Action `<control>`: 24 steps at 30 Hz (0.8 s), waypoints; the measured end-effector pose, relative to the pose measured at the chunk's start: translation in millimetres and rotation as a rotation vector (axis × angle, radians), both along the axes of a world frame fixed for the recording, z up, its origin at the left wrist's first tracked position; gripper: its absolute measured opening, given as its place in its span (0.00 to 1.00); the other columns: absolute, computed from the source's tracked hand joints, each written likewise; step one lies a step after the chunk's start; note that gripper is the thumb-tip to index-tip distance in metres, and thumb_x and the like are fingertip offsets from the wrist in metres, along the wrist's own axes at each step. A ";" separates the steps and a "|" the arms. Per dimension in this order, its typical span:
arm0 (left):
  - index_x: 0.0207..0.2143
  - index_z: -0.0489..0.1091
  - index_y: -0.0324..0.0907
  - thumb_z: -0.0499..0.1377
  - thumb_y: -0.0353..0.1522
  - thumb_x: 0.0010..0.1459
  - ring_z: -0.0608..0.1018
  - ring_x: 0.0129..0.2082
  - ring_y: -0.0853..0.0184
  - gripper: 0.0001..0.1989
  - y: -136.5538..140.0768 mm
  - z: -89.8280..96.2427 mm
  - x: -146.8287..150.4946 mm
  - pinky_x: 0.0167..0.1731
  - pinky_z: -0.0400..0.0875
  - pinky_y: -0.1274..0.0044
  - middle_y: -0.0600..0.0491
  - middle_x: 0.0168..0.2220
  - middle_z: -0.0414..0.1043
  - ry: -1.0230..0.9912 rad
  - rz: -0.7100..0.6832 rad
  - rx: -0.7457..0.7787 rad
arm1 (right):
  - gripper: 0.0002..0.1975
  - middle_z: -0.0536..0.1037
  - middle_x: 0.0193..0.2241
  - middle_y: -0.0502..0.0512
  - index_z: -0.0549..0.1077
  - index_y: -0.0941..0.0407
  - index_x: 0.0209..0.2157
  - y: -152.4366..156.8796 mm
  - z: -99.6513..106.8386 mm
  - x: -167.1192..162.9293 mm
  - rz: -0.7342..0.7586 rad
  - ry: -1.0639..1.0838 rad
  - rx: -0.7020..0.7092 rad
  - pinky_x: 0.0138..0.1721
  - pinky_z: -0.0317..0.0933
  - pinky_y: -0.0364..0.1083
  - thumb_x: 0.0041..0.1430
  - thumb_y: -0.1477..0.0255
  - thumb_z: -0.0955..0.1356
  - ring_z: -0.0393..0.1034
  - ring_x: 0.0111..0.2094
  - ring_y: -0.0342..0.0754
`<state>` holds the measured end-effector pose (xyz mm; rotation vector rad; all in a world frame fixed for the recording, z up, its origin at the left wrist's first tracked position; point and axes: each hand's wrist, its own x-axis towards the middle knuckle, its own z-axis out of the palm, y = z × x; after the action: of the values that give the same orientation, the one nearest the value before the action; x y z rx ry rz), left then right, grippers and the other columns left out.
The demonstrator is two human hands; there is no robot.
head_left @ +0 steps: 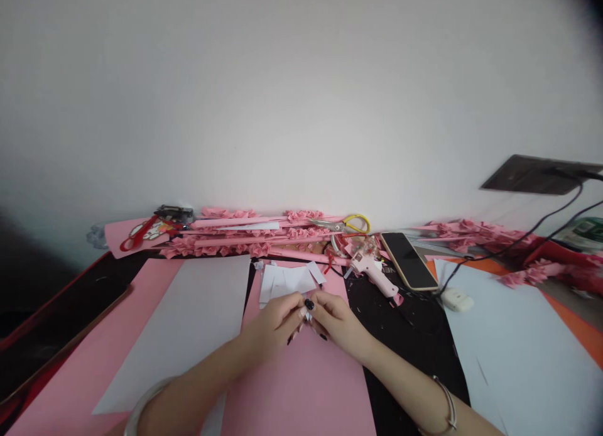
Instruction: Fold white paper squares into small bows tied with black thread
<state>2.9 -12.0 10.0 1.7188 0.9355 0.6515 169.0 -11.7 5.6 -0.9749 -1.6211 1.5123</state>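
My left hand (277, 323) and my right hand (340, 323) meet over a pink sheet of paper (301, 389), fingertips pressed together. Between them shows a bit of a small piece of white paper (308, 316), mostly covered by the fingers; its shape cannot be made out. Just beyond the fingers lies a loose pile of small white paper pieces (287, 280), partly overlapping one another.
Pink paper flower stems (235, 241) line the wall, with yellow-handled scissors (355, 223) on them. A glue gun (374, 274), a phone (409, 261) and a white case (456, 299) sit right. White sheets (188, 335) lie left, others right (522, 354). Cables (518, 238) hang from a socket plate (532, 174).
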 end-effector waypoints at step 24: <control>0.26 0.59 0.41 0.46 0.35 0.62 0.65 0.23 0.72 0.12 2.0 -0.1 -0.1 0.26 0.62 0.79 0.58 0.23 0.62 -0.198 -0.044 -0.153 | 0.18 0.59 0.16 0.44 0.61 0.57 0.22 3.6 -8.5 1.5 -0.015 0.069 0.004 0.19 0.44 0.39 0.57 0.59 0.63 0.49 0.16 0.38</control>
<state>2.9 -10.0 10.0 1.5062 0.7862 0.6896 170.5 -8.1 -2.8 -0.9214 -1.5643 1.5155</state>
